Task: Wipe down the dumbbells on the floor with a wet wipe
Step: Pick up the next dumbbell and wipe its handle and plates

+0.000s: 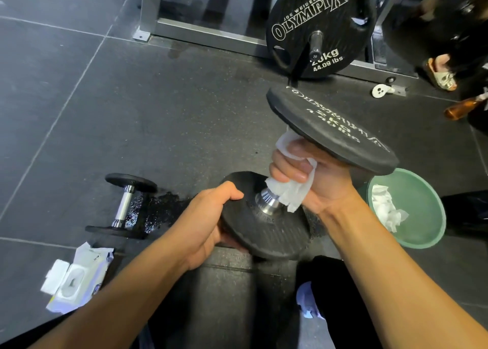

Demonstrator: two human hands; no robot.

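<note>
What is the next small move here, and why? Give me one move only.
Probably slide the right hand with the wet wipe down onto the bare metal collar and twist. The wipe is wrapped round the handle of the held dumbbell just above it, the collar shows uncovered, and the left hand grips the lower plate, which should steady things.

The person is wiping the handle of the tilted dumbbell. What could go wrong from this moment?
1. The wet wipe lies between the right hand and the handle, so the grip may slip; the dumbbell could drop toward the shoe close by.
2. The left hand holds only the rim of the lower plate; fingers under it might get pinched.
3. The wet patch beside the second dumbbell could be slippery.
</note>
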